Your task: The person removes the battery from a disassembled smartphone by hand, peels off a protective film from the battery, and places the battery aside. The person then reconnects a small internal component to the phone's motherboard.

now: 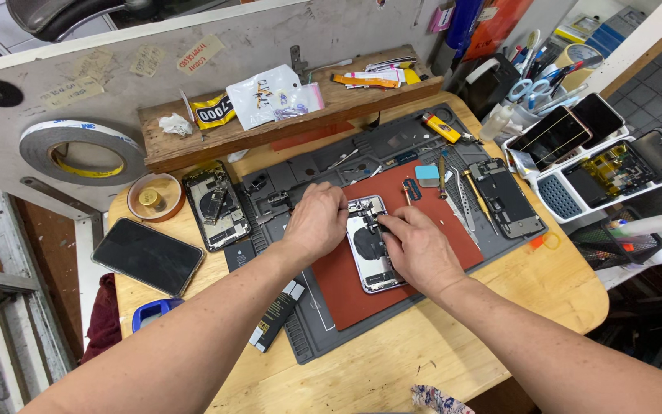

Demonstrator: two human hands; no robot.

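- The opened phone (pixel 371 244) lies face-down, back off, on the red mat (pixel 346 287), which serves as the landmark here; both hands work on the upper end of its exposed insides, so the step in hand looks like work on a small part near the camera end.
- The left hand (pixel 316 222) sits at the upper left corner of the red mat, fingers curled and nearly closed over the phone's top left edge, seemingly steadying it.
- The right hand (pixel 417 249) rests over the mat's middle right, thumb and forefinger pinched close together at the phone's upper inside; whether they hold a tiny screw, a tool tip or nothing I cannot tell, the view being too small.
- The next move, as I judge it, calls for a fine, steady pinch and a still frame; any slip could strain the thin internals.
- Just above the mat lie tweezers (pixel 465 205), a screwdriver (pixel 475 193) and a small blue pad (pixel 426 173); to the mat's upper right a second stripped phone frame (pixel 506 198); none blocks the hands.
- Left of the mat lie another opened phone (pixel 216 205) and, farther left, a dark screen panel (pixel 147 255); a tape roll (pixel 82 149) hangs well up and left.
- Right of the mat a white tray (pixel 576 201) holds more phones, well apart.
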